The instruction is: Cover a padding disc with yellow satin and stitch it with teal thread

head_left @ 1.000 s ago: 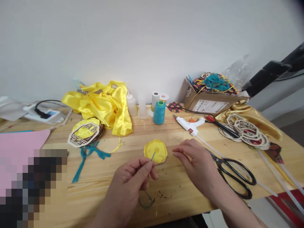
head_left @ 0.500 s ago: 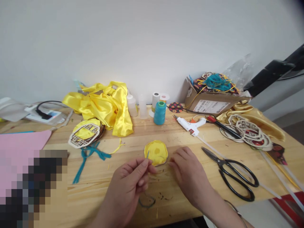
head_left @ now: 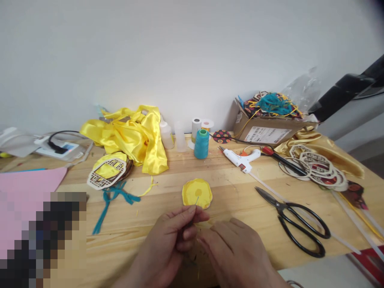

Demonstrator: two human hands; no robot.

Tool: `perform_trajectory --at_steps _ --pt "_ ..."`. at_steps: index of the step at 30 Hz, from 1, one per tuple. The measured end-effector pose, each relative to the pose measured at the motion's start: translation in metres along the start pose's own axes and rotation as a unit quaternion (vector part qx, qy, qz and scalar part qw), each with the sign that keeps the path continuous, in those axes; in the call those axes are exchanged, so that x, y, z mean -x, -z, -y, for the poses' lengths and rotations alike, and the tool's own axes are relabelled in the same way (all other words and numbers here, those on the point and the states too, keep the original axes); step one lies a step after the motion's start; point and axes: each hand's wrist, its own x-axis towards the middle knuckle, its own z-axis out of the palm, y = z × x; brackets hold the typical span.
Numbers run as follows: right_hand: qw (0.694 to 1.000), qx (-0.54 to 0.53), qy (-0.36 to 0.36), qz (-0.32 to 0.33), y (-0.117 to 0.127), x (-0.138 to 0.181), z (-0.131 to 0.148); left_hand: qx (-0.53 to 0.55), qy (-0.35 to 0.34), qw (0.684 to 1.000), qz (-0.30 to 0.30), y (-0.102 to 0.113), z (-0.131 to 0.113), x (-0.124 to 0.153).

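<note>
My left hand (head_left: pixel 171 240) is closed in a pinch. A thin blue-grey strand (head_left: pixel 197 199) sticks up from between its thumb and forefinger; whether it is thread or a needle is hard to tell. Close beside it, my right hand (head_left: pixel 240 248) is also closed, with its fingertips pressed together and pointing toward the left fingers. What those fingertips hold, if anything, is hidden. Just beyond both hands, a rounded yellow fabric piece (head_left: pixel 192 188) lies flat on the wooden table (head_left: pixel 150 216). A teal thread spool (head_left: pixel 201 146) stands farther back.
Black-handled scissors (head_left: pixel 280 207) lie to the right, with a white glue gun (head_left: pixel 240 159) behind them. Yellow satin (head_left: pixel 126 136), teal strips (head_left: pixel 103 212) and cut-out wooden frames (head_left: pixel 103 182) are on the left. A cardboard box (head_left: pixel 264 130) stands at the back right.
My right hand has moved left and nearer to me, beside my left hand. My left hand has shifted slightly right, still pinching the strand. The yellow piece stays on the table.
</note>
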Motion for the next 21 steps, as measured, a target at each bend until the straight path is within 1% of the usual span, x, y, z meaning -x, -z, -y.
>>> perform_trajectory --at_steps 4,8,12,15,17,19,20,21 --pt "1.0 0.001 0.001 -0.011 -0.002 0.0 0.0 0.011 -0.023 1.0 0.003 0.002 0.0 0.0" --pt "1.0 0.011 -0.001 -0.007 -0.004 0.0 0.0 0.008 -0.035 0.999 0.01 0.002 0.0 0.002" --pt "1.0 0.019 0.001 0.015 -0.007 0.002 0.0 0.008 -0.039 0.999 0.009 0.002 -0.001 0.003" --pt "0.999 0.01 -0.008 0.05 -0.006 0.004 -0.002 0.007 -0.042 0.999 0.01 0.001 -0.001 0.002" --pt "0.995 -0.024 -0.053 0.081 -0.002 0.004 -0.005 0.004 -0.051 0.999 0.015 0.001 -0.001 0.001" --pt "0.979 -0.102 -0.144 0.103 0.004 0.002 -0.011 0.0 -0.066 0.998 0.018 0.001 -0.001 0.001" --pt "0.961 -0.157 -0.201 0.104 0.007 -0.001 -0.014 -0.003 -0.076 0.997 0.018 0.001 -0.001 0.001" --pt "0.935 -0.219 -0.261 0.099 0.01 -0.004 -0.018 -0.006 -0.084 0.996 0.017 0.001 -0.001 0.001"
